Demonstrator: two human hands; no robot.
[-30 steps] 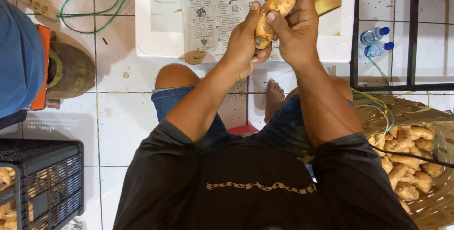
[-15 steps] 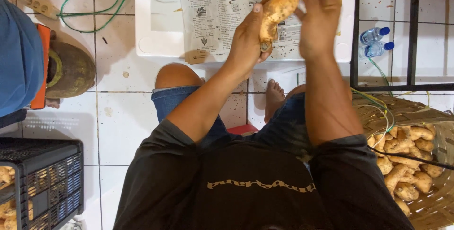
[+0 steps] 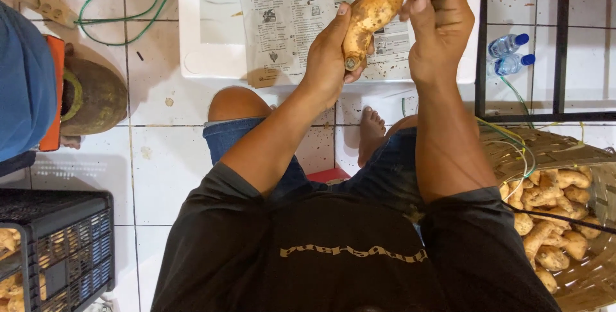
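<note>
Ginger root (image 3: 371,20), pale brown and knobby, is held up over the white tray (image 3: 212,36), in front of the printed paper sheet (image 3: 295,10) that lies in that tray. The left hand (image 3: 330,55) wraps around the lower part of the root, fingers closed on it, thumb along its side. The right hand (image 3: 439,23) is just beside the upper tip of the root, with fingers curled together in a narrow pinch; it is not possible to tell if something small is between them. Below the tray, the person's bare foot (image 3: 371,134) rests on the white tiled floor (image 3: 160,171). To the right of the tray, two plastic bottles with blue caps (image 3: 510,55) lie behind a black metal frame (image 3: 481,42). Further below and to the right of the tray, a woven basket (image 3: 577,280) holds many more ginger pieces (image 3: 552,222). Far below and left of the tray stands a black plastic crate (image 3: 64,248). Left of the tray a green cable (image 3: 122,4) lies on the floor
</note>
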